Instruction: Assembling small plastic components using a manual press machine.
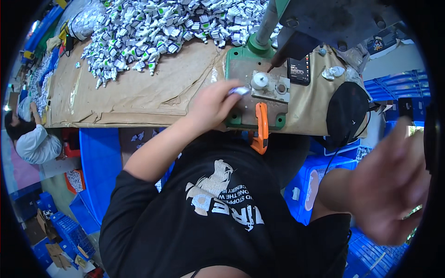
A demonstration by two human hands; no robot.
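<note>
My left hand (214,104) is closed on a small white-and-purple plastic piece (239,91), pinched in the fingertips beside the press fixture. The metal fixture block (281,96) sits on the green press base (234,122), and a round white part (260,81) rests on it. Over that part, slightly to the right, comes the pointed dark tip of the press (278,59). In front of the block stands an orange-handled clamp (262,125). Raised at the far right, off the table, is my right hand (389,190); motion smears its fingers, and I cannot make out anything in it.
A large heap of small white, purple and green pieces (153,28) covers the back of the cardboard-topped table (139,99). Right of the press lie a phone (299,72) and a black cap (346,111). Blue bins (99,162) stand below. Another person (34,143) sits far left.
</note>
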